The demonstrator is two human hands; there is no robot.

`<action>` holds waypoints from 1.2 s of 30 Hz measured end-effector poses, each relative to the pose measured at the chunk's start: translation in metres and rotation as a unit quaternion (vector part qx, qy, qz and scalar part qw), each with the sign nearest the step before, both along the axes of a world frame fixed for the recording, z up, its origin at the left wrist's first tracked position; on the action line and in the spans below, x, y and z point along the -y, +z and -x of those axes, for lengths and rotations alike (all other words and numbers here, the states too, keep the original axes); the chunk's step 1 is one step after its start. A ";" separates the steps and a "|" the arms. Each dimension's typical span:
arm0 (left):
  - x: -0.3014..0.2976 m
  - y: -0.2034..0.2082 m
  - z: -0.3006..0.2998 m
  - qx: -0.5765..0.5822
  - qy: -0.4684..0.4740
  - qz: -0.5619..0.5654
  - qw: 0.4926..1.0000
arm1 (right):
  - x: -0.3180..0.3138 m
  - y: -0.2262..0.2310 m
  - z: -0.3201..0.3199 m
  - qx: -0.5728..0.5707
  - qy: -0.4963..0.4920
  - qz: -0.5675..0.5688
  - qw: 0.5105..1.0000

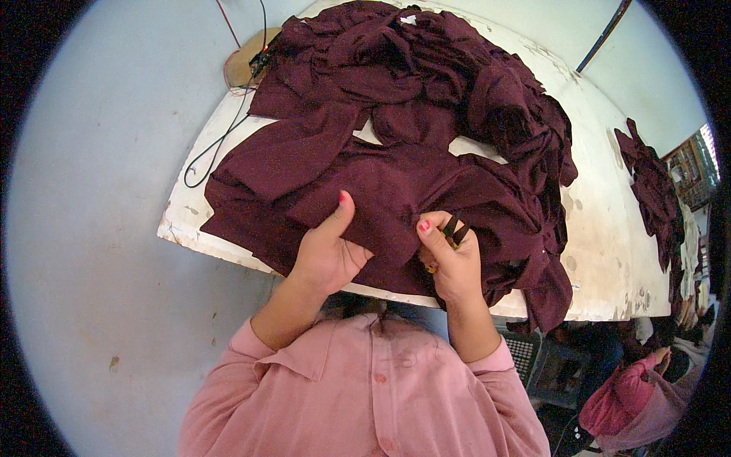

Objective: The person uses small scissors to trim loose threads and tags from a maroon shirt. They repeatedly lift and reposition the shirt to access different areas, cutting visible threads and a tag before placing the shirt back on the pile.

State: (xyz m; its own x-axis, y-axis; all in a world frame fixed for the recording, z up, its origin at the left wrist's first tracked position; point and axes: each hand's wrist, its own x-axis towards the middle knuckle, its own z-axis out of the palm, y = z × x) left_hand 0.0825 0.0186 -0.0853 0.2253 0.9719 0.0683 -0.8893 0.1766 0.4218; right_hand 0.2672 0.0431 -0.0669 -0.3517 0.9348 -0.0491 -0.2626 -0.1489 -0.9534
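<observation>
Near the front edge of the white table (609, 251), maroon cloth (365, 198) is partly hiding the fingers of the left hand (324, 259), masking their grip, while the right hand (454, 263) is covering most of a small black tool (451, 227). Toward the table's far side, a white scrap (409, 20) is looking too small to identify. Below the table's right end, its edge is partly concealing a crate (560, 377), and the dark rim is cutting off a pink-clad person (628, 396).
</observation>
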 end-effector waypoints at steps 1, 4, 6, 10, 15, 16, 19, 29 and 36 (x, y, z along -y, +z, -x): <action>0.000 0.004 -0.005 -0.021 0.028 0.033 0.999 | -0.001 -0.005 0.007 -0.004 -0.046 -0.051 0.998; 0.003 0.004 -0.006 -0.127 0.031 0.049 0.990 | 0.000 -0.002 0.008 0.001 -0.073 -0.084 0.994; 0.004 0.006 -0.007 -0.159 0.036 0.049 0.985 | -0.007 -0.006 0.010 0.096 -0.165 -0.194 0.962; 0.001 0.011 -0.013 -0.168 0.087 0.055 0.980 | -0.006 0.006 0.008 0.268 -0.253 -0.538 0.758; -0.002 -0.014 0.002 0.016 -0.084 0.011 0.996 | 0.007 0.010 0.019 0.364 -0.151 -0.589 0.706; -0.002 -0.009 0.001 0.035 -0.090 0.030 0.995 | 0.007 0.005 0.019 0.363 -0.147 -0.605 0.694; -0.004 -0.016 0.004 0.077 -0.127 0.001 0.989 | -0.001 -0.002 0.019 0.336 -0.109 -0.591 0.725; -0.005 0.003 0.002 -0.067 0.026 0.047 0.996 | -0.012 0.008 -0.020 0.067 0.170 -0.273 0.944; -0.007 0.005 0.005 -0.001 0.101 0.066 0.993 | -0.006 -0.006 0.002 0.114 -0.087 -0.126 0.982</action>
